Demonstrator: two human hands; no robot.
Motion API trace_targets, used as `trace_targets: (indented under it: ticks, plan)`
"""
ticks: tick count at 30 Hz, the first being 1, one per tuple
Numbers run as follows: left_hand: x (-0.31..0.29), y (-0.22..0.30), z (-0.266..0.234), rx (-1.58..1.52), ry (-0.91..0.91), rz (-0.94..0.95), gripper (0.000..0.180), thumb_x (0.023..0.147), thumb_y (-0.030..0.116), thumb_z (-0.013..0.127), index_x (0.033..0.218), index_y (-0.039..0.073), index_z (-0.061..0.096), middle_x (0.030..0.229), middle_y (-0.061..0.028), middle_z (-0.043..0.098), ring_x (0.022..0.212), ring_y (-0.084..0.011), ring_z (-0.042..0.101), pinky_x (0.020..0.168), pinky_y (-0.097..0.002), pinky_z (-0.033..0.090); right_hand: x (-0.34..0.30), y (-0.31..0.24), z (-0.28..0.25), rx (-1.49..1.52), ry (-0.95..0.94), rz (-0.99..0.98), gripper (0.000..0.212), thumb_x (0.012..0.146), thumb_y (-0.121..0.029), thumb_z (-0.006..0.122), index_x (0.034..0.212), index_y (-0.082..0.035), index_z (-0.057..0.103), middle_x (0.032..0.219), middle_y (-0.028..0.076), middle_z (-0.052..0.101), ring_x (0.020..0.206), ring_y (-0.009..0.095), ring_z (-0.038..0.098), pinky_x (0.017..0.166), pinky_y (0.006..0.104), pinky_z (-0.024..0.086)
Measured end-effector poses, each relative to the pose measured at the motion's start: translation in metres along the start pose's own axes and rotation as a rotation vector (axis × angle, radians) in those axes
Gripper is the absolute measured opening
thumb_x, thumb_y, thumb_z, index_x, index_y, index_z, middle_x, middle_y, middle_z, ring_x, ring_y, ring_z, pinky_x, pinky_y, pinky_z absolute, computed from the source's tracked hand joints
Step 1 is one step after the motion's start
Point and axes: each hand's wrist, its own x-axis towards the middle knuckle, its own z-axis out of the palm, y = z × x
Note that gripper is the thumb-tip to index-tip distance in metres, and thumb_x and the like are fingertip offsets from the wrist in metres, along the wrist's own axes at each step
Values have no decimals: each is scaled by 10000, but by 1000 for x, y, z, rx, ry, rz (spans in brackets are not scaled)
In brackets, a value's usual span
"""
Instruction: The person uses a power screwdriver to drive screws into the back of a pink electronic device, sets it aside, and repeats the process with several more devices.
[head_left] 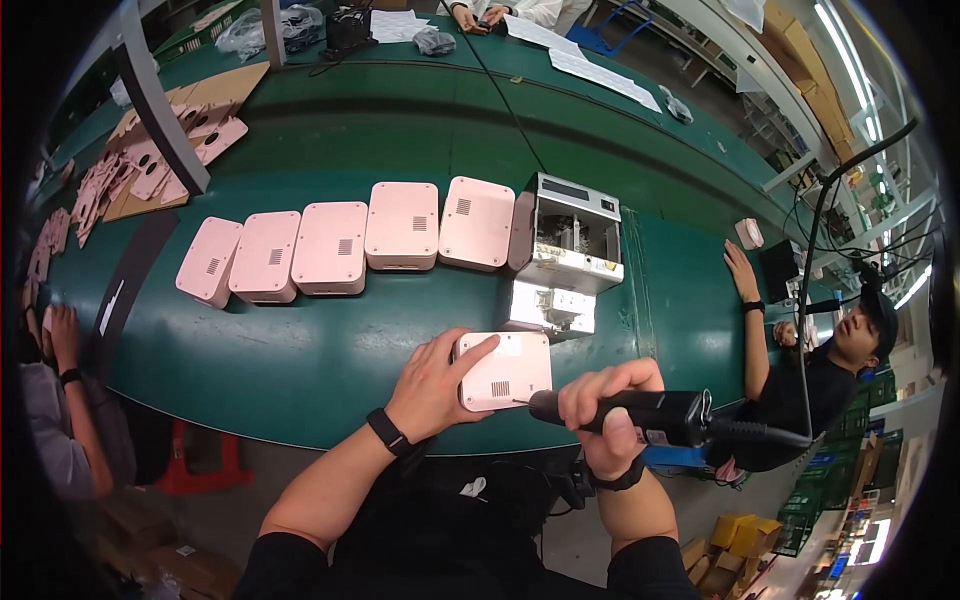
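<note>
The right hand [610,410] grips a black power screwdriver [640,413], its tip on the pink box [503,371] near the green table's [300,360] front edge. The left hand [432,385] presses that box. Beyond lies bare table, then five pink boxes [340,245]

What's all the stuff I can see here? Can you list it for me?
Pink casings in a row: five, pale pink, on the green table's middle.
Pink casing in hand: one, at the near edge.
Green table: one, long.
Small machine: one, white and grey, right of the row.
Flat pink parts: many, on cardboard, far left.
Paper sheets: several, white, far side.
Electric screwdriver: one, black, cabled.
Other people: one seated right, one left, hands at top.
Left hand: steadies the held casing.
Right hand: grips the screwdriver.
</note>
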Motion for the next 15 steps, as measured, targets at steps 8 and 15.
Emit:
trace_targets:
  ticks: [8,15]
  plan:
    - [2,0,-4,0,14,2,894,574,288,901,1387,208,537,1305,-138,511,1131,-356,557,958,-446,477,-5,5,5,5,-8,4,413,873,-326,703,992,-85,389,674,69,507,558,177,500,544,336,458]
    - [1,3,-4,35,2,-2,898,574,291,902,1391,225,535,1311,-133,506,1128,-352,559,955,-442,479,9,2,2,-46,-25,-20,384,883,-307,681,1001,-76,398,672,68,503,537,173,487,536,340,451]
